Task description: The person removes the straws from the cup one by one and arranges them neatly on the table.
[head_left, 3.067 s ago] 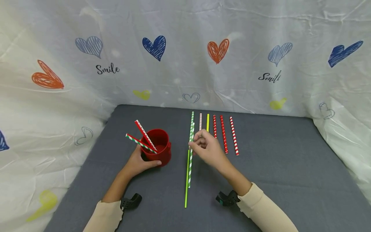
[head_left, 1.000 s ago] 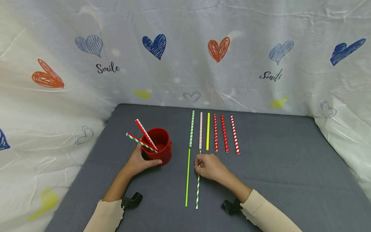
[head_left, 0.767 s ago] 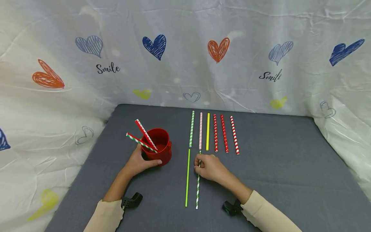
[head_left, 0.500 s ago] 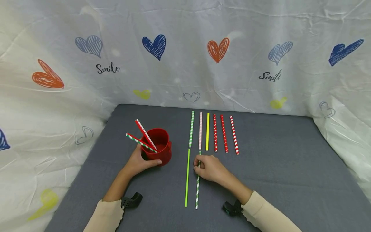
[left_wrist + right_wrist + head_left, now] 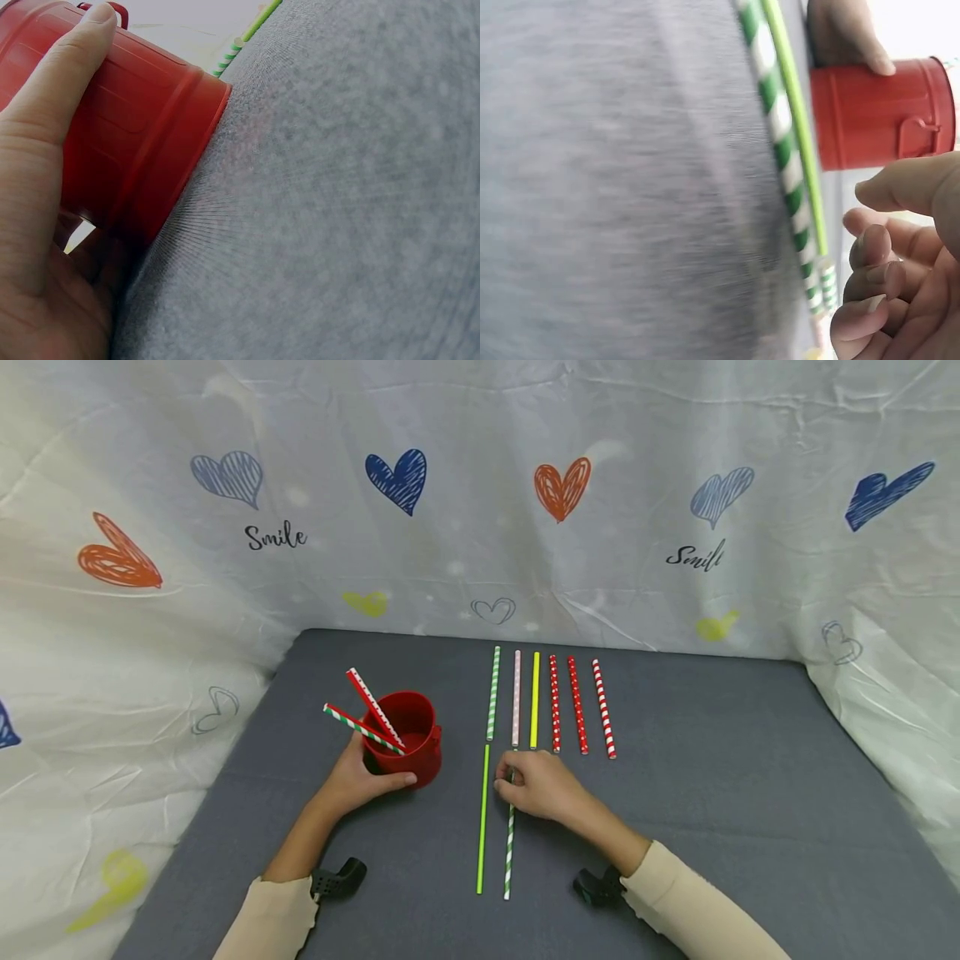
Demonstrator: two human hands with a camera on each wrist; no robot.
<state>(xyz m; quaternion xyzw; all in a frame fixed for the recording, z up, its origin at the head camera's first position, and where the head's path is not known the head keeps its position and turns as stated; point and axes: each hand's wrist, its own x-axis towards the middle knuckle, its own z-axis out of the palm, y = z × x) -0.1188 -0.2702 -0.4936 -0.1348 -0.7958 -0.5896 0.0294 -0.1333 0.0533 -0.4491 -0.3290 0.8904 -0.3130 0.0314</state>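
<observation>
My left hand (image 5: 360, 781) grips a small red bucket (image 5: 420, 764), its thumb along the front side, as the left wrist view also shows. Paper straws (image 5: 369, 700) lean out of the bucket over its left rim, some patterned in red and white or green and white. My right hand (image 5: 543, 785) hovers over a green-and-white striped straw (image 5: 509, 852) lying on the cloth. In the right wrist view its thumb and loosely bent fingers stand apart with nothing between them. A lime green straw (image 5: 483, 818) lies parallel, just left of the striped one.
Along the back lies a row of straws: a light green striped straw (image 5: 492, 693), a pink straw (image 5: 517, 697), a yellow straw (image 5: 535, 702), two red dotted straws (image 5: 577, 703) and a red-and-white striped straw (image 5: 603, 706). A printed white curtain (image 5: 480, 560) hangs behind the grey cloth (image 5: 712, 777).
The green-and-white striped straw has moved from beside the lime green one to the right and nearer, below the pink straw. Just now my right fingers have come off it. The left hand stayed.
</observation>
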